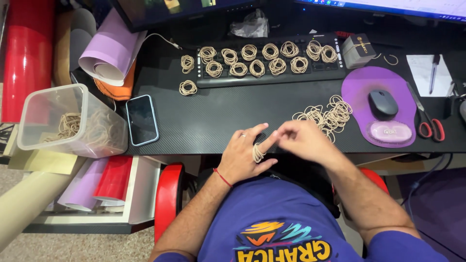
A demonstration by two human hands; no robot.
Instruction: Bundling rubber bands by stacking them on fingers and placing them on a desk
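Observation:
My left hand (242, 155) is at the desk's front edge with its fingers spread and a small stack of tan rubber bands (257, 153) looped around one finger. My right hand (301, 139) is beside it, its fingertips pinched at the tip of that left finger. A loose pile of rubber bands (327, 115) lies on the black desk just beyond my right hand. Several small bundles of rubber bands (257, 59) sit in rows on the black keyboard (204, 80), and two more bundles (188, 87) lie to its left.
A clear plastic tub (73, 121) with rubber bands stands at the left, a phone (141, 119) next to it. A mouse (382, 103) rests on a purple pad (359, 87), scissors (427, 123) at right, a small box (357, 50) behind. Vinyl rolls (109, 48) crowd the left.

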